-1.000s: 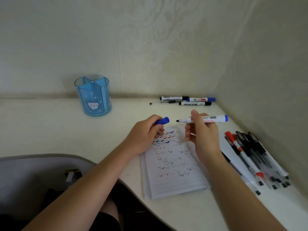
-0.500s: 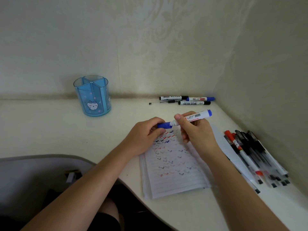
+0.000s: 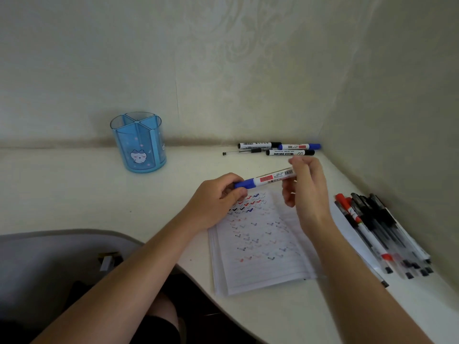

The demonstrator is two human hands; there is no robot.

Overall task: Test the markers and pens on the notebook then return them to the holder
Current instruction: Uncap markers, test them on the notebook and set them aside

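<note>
While over notebook [image 3: 260,269], gripped blue marker [image 3: 268,179] by cap in left hand [image 3: 218,197], pinched barrel, seemingly loosely, in right hand [image 3: 308,192].

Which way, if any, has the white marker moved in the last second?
Yes. Against the black marker lying by the wall, the white marker has shifted left; its tip now sits in the blue cap the left hand pinches.

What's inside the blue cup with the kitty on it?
The round blue plastic holder shows only its divider walls; no pens stick out. Compartment bottoms are hidden by its tinted side.
</note>
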